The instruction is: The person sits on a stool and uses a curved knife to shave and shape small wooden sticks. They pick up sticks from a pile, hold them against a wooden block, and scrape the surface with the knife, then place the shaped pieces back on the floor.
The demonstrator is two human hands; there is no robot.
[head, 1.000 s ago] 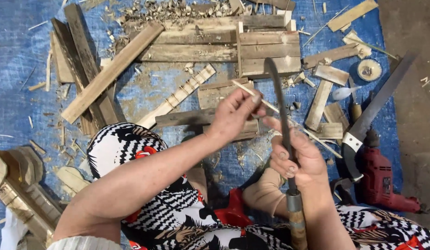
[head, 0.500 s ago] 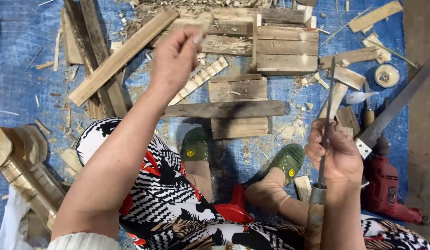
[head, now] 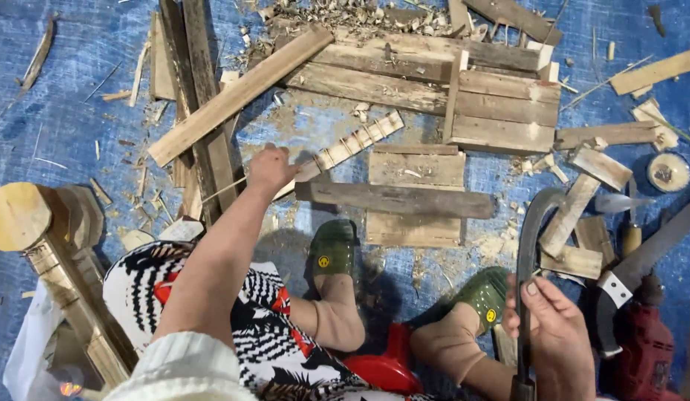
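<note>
Left hand (head: 269, 168) grips a thin stick (head: 225, 189), held low over the blue tarp (head: 63, 111) beside the planks (head: 211, 111). Right hand (head: 549, 327) is clenched around a curved knife (head: 529, 245), blade pointing up.

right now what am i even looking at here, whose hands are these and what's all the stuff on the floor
This is one picture from a camera worn on a person's head, looking down at their own two bare hands, knees and green shoes.

The left hand reaches out and grips a thin wooden sliver. The right hand, close to the camera, holds a curved-blade knife upright by its handle.

Below is a blue tarp strewn with rough wooden planks, offcuts and shavings. At the right lie a red power drill and a small roll of tape. At the left stands a round wooden block.
</note>
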